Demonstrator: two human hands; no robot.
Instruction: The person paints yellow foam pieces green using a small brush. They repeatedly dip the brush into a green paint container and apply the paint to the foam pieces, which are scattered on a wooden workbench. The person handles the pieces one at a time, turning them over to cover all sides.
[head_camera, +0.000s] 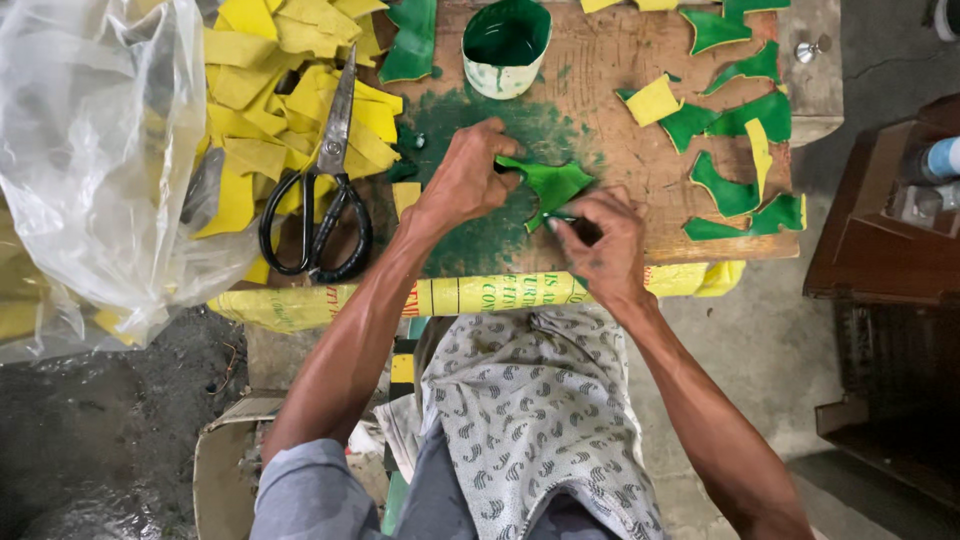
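Observation:
A green-painted cut piece (553, 185) lies on the stained wooden board (600, 90). My left hand (463, 180) presses its left edge down with the fingertips. My right hand (603, 243) is closed around a small dark tool, probably a brush, whose tip touches the piece's lower edge. A cup of green paint (505, 42) stands just beyond the hands at the board's far side.
Black-handled scissors (322, 190) lie on a heap of yellow pieces (270, 90) at left. Painted green pieces (735, 120) are spread at right. A clear plastic bag (90, 150) bulges at far left. A yellow woven sack edge (480, 293) and patterned cloth (530, 400) cover my lap.

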